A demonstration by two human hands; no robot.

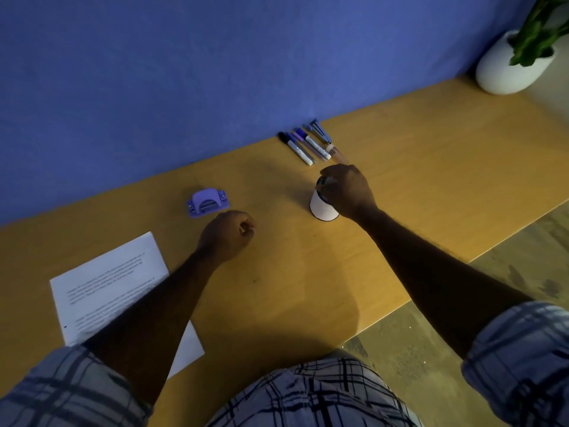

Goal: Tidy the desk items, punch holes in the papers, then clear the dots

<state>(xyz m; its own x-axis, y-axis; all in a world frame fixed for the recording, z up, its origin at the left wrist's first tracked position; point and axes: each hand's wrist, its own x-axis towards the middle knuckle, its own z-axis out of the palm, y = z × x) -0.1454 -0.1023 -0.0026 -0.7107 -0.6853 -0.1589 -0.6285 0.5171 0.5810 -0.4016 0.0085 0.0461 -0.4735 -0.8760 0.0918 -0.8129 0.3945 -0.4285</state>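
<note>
A white cup-shaped holder (321, 208) stands upright in the middle of the wooden desk (415, 167). My right hand (348, 188) is over its rim, fingers gripping the top edge. Just behind it, several markers and pens (308, 146) lie side by side near the blue wall. A purple hole punch (207, 203) sits to the left. My left hand (229, 232) rests on the desk in a loose fist, in front of the punch and holding nothing. Printed papers (104, 282) lie at the front left, partly under my left forearm.
A white pot with a green plant (511, 63) stands at the far right corner of the desk. The blue wall runs along the desk's back edge. The desk's front edge is on the right, with the floor (462, 334) below it.
</note>
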